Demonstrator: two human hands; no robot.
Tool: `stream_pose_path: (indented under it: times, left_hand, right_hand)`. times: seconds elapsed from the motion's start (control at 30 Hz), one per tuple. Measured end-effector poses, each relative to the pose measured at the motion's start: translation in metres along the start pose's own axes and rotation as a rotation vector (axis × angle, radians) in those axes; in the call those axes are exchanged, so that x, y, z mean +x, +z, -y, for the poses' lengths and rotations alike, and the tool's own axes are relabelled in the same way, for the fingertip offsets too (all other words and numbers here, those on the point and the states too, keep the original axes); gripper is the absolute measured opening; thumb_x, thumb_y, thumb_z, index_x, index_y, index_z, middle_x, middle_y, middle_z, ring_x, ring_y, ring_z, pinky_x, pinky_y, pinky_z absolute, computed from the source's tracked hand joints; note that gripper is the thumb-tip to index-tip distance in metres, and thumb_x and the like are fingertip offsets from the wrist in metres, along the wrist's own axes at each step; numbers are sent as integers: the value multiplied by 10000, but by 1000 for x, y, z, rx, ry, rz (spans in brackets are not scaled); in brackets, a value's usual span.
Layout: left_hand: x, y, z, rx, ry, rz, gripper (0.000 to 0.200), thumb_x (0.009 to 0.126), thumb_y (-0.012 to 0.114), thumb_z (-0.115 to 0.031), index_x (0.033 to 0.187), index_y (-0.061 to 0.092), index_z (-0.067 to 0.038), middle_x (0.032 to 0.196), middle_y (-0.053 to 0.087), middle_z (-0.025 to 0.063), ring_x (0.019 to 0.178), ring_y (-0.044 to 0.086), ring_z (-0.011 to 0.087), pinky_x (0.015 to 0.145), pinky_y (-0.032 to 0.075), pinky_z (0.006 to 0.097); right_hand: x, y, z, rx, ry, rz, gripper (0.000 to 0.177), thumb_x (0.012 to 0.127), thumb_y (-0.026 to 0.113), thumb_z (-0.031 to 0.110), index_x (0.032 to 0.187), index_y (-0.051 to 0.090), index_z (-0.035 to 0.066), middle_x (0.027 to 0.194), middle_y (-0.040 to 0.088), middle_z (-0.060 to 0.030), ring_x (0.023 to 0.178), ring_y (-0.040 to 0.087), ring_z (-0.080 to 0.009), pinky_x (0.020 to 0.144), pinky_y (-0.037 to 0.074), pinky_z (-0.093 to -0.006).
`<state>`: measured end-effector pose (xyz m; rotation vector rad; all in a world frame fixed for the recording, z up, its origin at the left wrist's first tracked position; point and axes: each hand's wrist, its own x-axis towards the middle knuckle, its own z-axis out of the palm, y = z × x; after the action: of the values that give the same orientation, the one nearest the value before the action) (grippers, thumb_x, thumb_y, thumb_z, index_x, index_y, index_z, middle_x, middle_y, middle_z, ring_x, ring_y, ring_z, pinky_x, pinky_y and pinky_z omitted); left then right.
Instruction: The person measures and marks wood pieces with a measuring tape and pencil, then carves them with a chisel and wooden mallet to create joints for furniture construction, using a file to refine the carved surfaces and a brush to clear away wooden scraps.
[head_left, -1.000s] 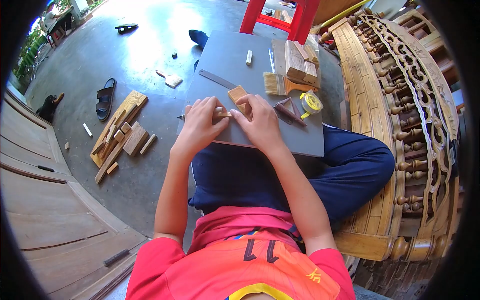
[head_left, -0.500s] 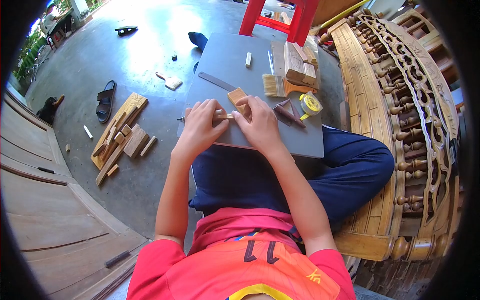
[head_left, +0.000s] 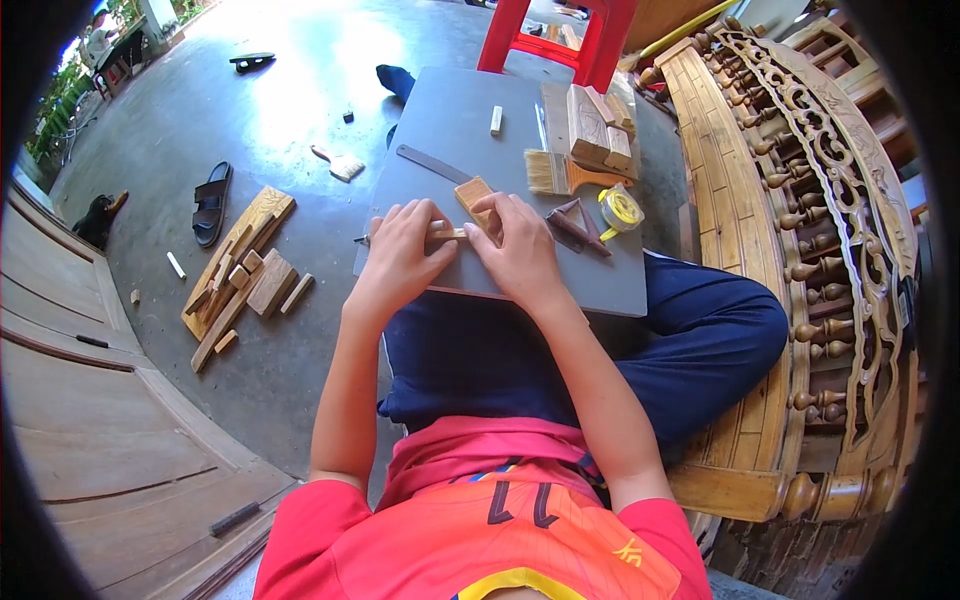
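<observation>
Over the near part of the grey board, my left hand and my right hand are close together. Both have curled fingers pinching a short, thin wooden stick that spans the gap between them. A dark, thin tip pokes out left of my left hand; the fingers hide what it belongs to. Just beyond my right fingers lies a wooden block, partly covered by them. A steel ruler lies past it. Right of my right hand are a brown triangular frame and a yellow tape measure.
On the board's far right are wooden blocks and a wide brush; a small pale piece lies alone. Wood offcuts, a sandal and another brush are on the floor. A carved bench stands right, a red stool beyond.
</observation>
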<state>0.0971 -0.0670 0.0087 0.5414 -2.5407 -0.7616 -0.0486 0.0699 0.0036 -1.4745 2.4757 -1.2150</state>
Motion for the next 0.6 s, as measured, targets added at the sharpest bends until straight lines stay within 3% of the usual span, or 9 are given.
stream_pose_path:
  times: [0.43,0.53,0.6]
  left_hand:
    - [0,3,2,-14,14,-15,264,941,756,-296,1078,663,-91,1027,697,115,1063,610,288,995,380,423]
    - [0,1,0,6,13,-15,256,936,751,-289,1072,660,-91,1016,683,113,1050,603,288,990,379,425]
    - [1,1,1,10,14,-12,253,932,748,-283,1069,657,-91,1007,674,114,1047,599,292,988,379,423]
  right_hand:
    - [-1,-1,2,34,-60,-77,205,985,716,218,1116,667,69,1013,685,-171,1009,678,-390,935,516,-524]
    - [-5,-21,20,251,83,-180,210,986,724,231,1110,669,70,979,671,-161,972,675,-376,915,511,-526]
    - [-12,-33,18,64,14,-164,254,981,740,252,1150,660,80,968,643,-143,963,657,-354,896,501,-503]
